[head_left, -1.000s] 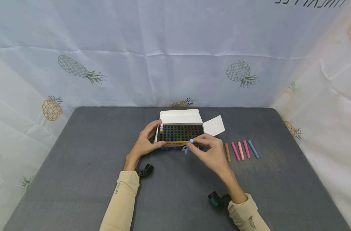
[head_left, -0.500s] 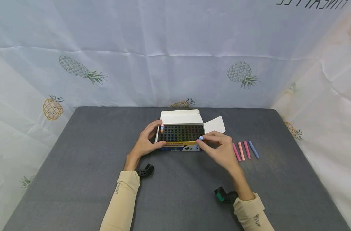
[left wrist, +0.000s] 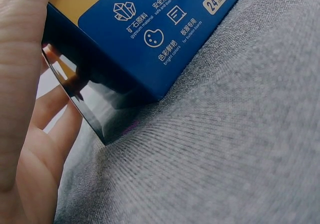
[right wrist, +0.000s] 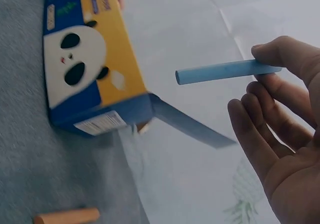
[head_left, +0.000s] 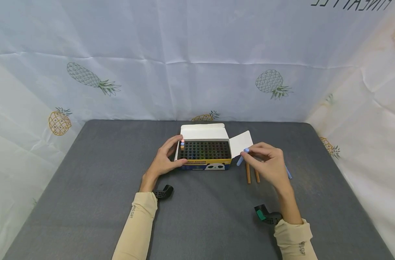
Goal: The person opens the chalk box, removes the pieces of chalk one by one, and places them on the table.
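My left hand [head_left: 164, 157] grips the left end of an open chalk box [head_left: 198, 162], thumb along the front edge and fingers behind. The box's blue side [left wrist: 145, 48] fills the top of the left wrist view. Inside, several chalk ends [head_left: 182, 144] stand in the left column of a dark perforated holder [head_left: 205, 150]. Right of the box, my right hand [head_left: 270, 164] pinches a light blue chalk stick [right wrist: 215, 74] between thumb and fingertips, near the raised side flap [head_left: 240, 143]. In the right wrist view the other fingers [right wrist: 260, 129] curl loosely beneath the stick.
Two orange-brown chalk sticks [head_left: 248, 173] lie on the grey tabletop [head_left: 197, 216] below my right hand. A blue chalk stick [head_left: 288, 173] shows past its far side. The box's white lid [head_left: 204, 131] stands raised at the back, before a pineapple-print curtain [head_left: 184, 90].
My right hand has moved right, away from the box front, carrying the light blue chalk. It uncovers two orange-brown sticks and now hides the pink ones. My left hand stays put.
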A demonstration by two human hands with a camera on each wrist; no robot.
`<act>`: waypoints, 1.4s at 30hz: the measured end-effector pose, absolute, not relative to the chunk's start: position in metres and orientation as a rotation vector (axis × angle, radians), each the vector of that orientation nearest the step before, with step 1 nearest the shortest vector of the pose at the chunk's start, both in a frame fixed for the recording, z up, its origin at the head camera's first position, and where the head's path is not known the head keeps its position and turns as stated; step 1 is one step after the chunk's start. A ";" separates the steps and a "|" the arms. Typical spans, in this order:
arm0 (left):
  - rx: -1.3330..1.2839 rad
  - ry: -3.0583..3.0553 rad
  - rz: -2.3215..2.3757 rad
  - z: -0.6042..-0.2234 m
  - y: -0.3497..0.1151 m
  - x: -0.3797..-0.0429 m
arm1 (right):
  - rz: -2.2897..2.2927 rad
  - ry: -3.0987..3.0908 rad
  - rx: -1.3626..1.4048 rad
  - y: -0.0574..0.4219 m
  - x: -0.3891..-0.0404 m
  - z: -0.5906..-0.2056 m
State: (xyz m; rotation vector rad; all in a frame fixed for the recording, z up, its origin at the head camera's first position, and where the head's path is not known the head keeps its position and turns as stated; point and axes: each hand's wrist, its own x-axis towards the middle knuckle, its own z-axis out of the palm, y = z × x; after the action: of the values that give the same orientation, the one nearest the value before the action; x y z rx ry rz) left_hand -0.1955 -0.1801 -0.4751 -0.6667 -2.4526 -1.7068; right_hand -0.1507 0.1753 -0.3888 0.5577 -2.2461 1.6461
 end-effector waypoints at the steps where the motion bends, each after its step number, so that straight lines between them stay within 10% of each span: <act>1: -0.665 -2.454 -1.706 -0.475 -0.180 -0.196 | 1.637 -2.239 0.554 0.178 -0.151 -0.388; 42: -0.646 -2.473 -1.688 -0.480 -0.180 -0.198 | 1.398 -2.346 -0.060 0.271 -0.151 -0.399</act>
State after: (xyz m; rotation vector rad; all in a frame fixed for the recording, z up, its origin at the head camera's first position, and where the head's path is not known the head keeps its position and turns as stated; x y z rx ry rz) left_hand -0.1985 -0.1798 -0.4804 -0.6456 -2.4726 -1.6877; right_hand -0.1507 0.2706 -0.3987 -0.0596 -2.3464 1.3978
